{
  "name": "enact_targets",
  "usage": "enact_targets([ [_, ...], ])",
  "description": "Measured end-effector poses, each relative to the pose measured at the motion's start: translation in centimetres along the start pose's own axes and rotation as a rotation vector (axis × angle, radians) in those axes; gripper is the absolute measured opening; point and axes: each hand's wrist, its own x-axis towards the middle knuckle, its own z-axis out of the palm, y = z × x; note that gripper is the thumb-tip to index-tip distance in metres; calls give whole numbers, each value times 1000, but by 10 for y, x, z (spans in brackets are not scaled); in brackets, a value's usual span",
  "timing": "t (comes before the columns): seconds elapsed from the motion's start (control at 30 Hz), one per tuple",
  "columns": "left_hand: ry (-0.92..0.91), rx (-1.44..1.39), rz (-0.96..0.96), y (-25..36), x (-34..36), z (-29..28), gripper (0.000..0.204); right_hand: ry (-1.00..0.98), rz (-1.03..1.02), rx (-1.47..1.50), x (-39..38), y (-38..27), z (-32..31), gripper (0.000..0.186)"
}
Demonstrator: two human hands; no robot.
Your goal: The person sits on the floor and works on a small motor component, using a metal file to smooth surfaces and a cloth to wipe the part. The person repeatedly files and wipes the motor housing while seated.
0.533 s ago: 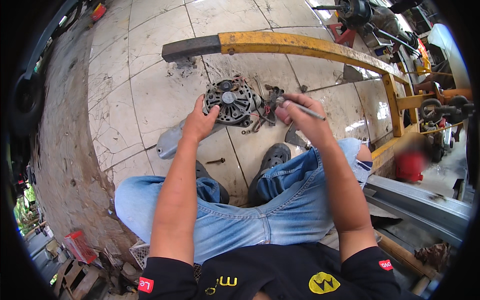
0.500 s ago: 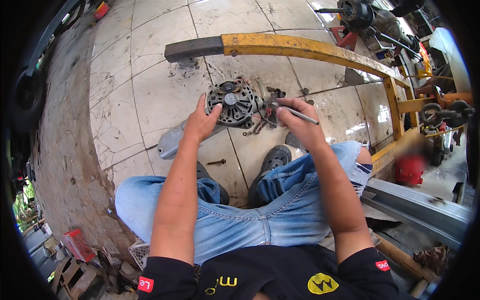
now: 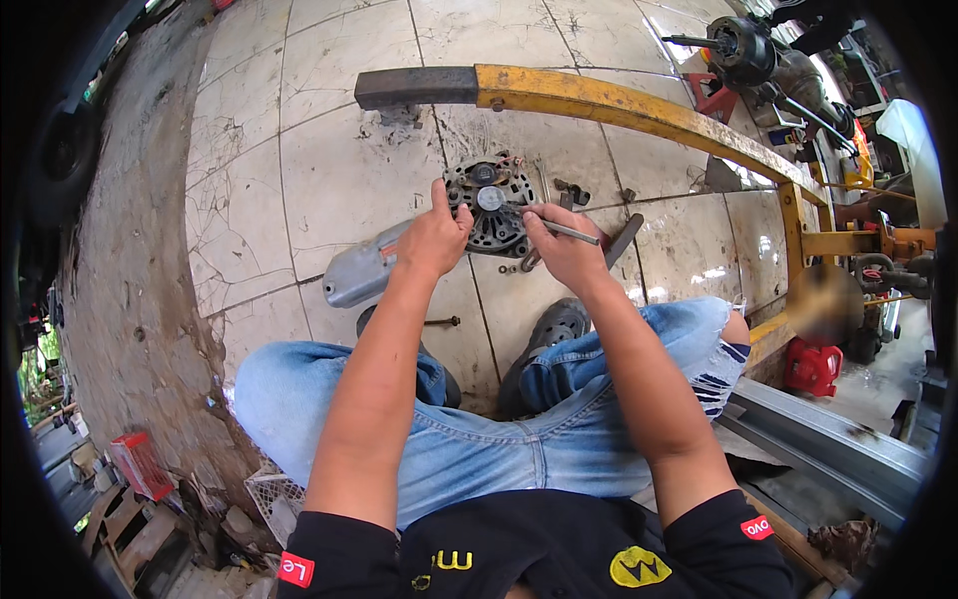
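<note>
A round, dark alternator (image 3: 489,200) with a slotted end cover faces up in front of me. My left hand (image 3: 435,235) grips its left edge, thumb on the cover and index finger along the rim; the other fingers are hidden. In my right hand (image 3: 569,245) is a slim grey-handled tool (image 3: 571,232), pinched between thumb and fingers. Its dark tip, perhaps bristles, meets the lower right of the cover. Beside my left hand lies a smooth grey metal casing (image 3: 359,272). A long bolt (image 3: 442,321) and small nuts (image 3: 509,268) rest on the tiles.
A yellow steel beam (image 3: 609,108) with a black end arches beyond the alternator and joins a frame at right. Small dark parts (image 3: 572,193) lie right of the alternator. Farther right are an axle assembly (image 3: 743,50), a red container (image 3: 813,367) and a steel channel (image 3: 828,429).
The tool in my right hand has moved left, from beside the alternator onto its cover. My left hand still holds the edge. The whole view has shifted slightly.
</note>
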Motion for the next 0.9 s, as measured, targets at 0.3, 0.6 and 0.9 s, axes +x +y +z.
enact_targets([
  [0.3, 37, -34, 15, -1, 7, 9, 61, -111, -103, -254, 0, -4, -27, 20],
  [0.6, 78, -57, 118, -8, 10, 17, 65, -25, -148, -212, 4, 8, -9, 20],
  [0.9, 33, -38, 67, -3, 10, 16, 64, -63, -115, -161, 11, 3, -8, 19],
])
